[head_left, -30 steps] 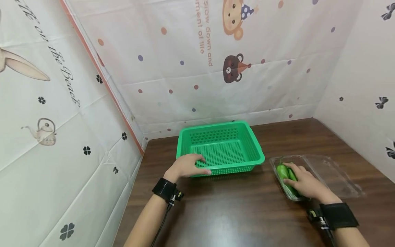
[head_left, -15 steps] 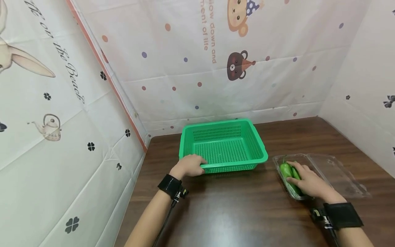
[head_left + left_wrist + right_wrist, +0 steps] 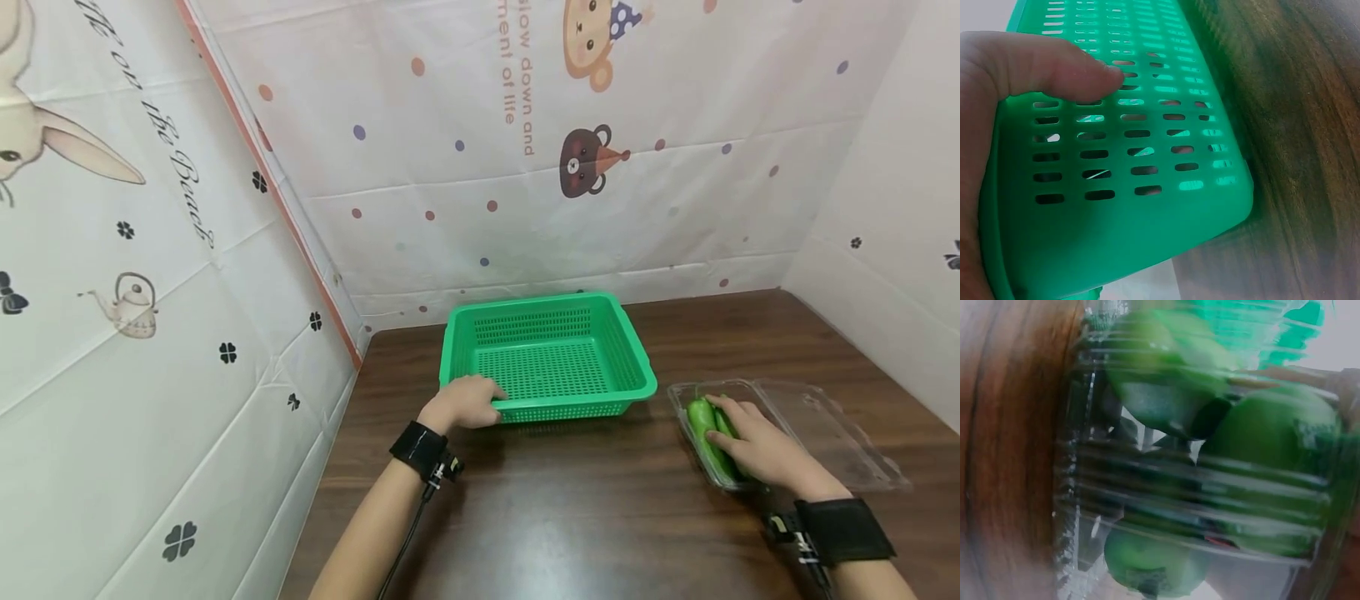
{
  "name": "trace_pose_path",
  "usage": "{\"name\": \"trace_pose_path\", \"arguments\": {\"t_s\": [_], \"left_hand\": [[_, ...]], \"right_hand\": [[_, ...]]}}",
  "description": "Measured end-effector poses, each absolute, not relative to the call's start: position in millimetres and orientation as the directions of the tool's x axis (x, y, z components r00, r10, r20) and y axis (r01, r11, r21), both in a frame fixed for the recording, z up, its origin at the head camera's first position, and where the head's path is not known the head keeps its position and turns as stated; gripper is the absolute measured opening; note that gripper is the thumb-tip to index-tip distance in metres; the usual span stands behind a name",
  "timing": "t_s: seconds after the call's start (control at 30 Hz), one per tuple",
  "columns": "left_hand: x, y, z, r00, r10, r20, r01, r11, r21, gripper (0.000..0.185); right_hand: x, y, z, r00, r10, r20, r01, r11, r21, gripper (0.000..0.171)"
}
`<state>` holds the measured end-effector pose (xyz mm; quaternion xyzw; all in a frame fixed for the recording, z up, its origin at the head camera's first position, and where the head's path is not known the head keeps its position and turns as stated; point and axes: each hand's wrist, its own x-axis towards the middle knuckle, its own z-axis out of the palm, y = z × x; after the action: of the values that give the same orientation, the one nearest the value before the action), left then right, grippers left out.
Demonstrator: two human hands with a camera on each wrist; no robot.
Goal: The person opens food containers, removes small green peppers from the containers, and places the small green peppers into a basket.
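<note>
My left hand [image 3: 468,402] grips the front left part of a green plastic basket [image 3: 570,408]. In the left wrist view its thumb [image 3: 1079,69] presses the slotted outer wall; the other fingers are hidden behind the rim. The right hand [image 3: 768,450] reaches into a clear plastic box [image 3: 750,386] and holds a long green pepper [image 3: 702,417], thumb on the near side and fingers over the top. A second pepper lies beside it, partly under the hand. Through the box wall in the right wrist view, several rounded pepper ends [image 3: 1266,444] show, blurred.
The box's clear lid [image 3: 825,433] lies folded open to the right on the dark wooden table [image 3: 570,500]. Printed white sheets [image 3: 450,167] stand behind the table and along both sides. A cable [image 3: 405,542] runs back from the left wrist.
My left hand, its thumb and fingers spread apart at the basket a second ago, has closed on the rim. The right hand stays over the peppers. The head view has shifted slightly.
</note>
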<state>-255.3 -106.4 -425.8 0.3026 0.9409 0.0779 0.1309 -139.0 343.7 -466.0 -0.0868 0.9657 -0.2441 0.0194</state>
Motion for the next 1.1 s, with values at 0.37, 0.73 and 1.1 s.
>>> {"name": "trace_pose_path", "arguments": {"t_s": [0.37, 0.73, 1.1], "left_hand": [[-254, -107, -426, -0.794, 0.577, -0.191, 0.538, 0.814, 0.219, 0.045], [-254, -106, -427, -0.795, 0.577, -0.189, 0.540, 0.814, 0.214, 0.045], [-257, -108, -429, -0.798, 0.574, -0.186, 0.540, 0.817, 0.205, 0.045]], "right_hand": [[-140, 337, -459, -0.984, -0.149, 0.102, -0.179, 0.879, -0.443, 0.060], [-144, 342, -462, -0.986, -0.152, 0.062, -0.164, 0.891, -0.424, 0.078], [-151, 344, -462, -0.980, -0.189, 0.055, -0.195, 0.893, -0.406, 0.068]]}}
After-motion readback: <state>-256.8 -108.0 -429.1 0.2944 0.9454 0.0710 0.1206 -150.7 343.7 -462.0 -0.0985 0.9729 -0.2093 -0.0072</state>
